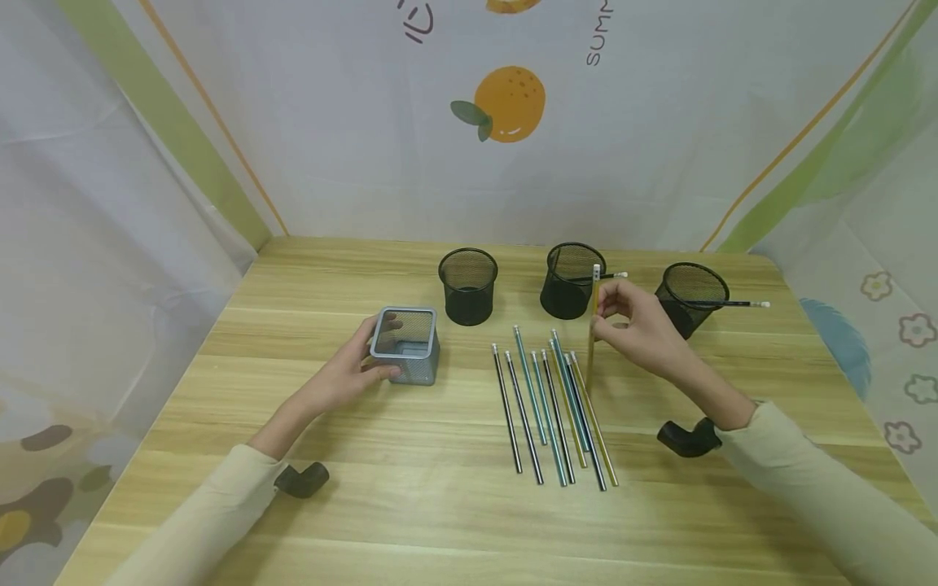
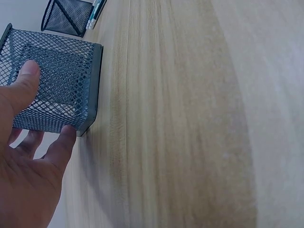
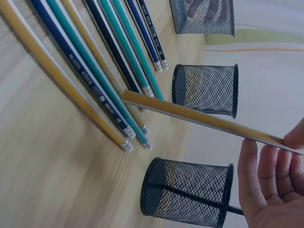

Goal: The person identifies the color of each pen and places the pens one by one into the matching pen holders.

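My left hand [image 1: 343,376] holds a grey square mesh pen holder [image 1: 419,371] from its left side, the thumb on the near wall and fingers around the far side. It stands on the table, and no pencils show inside. In my right hand [image 1: 648,332] a yellow pencil [image 3: 190,115] is pinched near its eraser end. It is held upright, eraser up, over the right side of a spread of pencils [image 1: 545,415] in yellow, teal, dark blue and black. A round black mesh cup [image 3: 187,194] with one dark pencil appears beside this hand in the right wrist view.
Three round black mesh cups stand along the back: the left cup [image 1: 469,308] shows no pencil, while the middle cup [image 1: 563,303] and the right cup [image 1: 677,316] each hold one dark pencil. A white printed curtain [image 1: 352,163] hangs behind the wooden table [image 1: 366,521].
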### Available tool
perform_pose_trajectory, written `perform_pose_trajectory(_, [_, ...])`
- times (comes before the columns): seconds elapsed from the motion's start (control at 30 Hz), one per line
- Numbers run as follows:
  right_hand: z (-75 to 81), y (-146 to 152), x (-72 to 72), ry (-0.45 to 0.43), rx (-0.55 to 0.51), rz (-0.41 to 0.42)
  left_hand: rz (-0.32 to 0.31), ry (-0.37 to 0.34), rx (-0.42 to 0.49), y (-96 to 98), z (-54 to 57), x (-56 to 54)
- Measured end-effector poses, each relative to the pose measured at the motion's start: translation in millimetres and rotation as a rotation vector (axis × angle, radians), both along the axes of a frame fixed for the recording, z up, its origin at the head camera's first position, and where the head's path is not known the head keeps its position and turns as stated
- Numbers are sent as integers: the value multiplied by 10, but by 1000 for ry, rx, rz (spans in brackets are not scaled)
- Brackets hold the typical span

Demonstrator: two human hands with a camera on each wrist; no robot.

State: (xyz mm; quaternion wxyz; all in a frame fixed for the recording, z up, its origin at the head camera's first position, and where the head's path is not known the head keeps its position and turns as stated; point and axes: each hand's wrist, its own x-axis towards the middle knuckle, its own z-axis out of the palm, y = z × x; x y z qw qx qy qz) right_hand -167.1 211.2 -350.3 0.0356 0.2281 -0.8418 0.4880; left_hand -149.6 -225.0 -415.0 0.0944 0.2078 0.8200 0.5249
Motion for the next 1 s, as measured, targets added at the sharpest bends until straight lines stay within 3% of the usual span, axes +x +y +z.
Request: perform_pose_trajectory(1.0, [132,-552,-164,40,-193,31,3,-1,12,6,-4,-10])
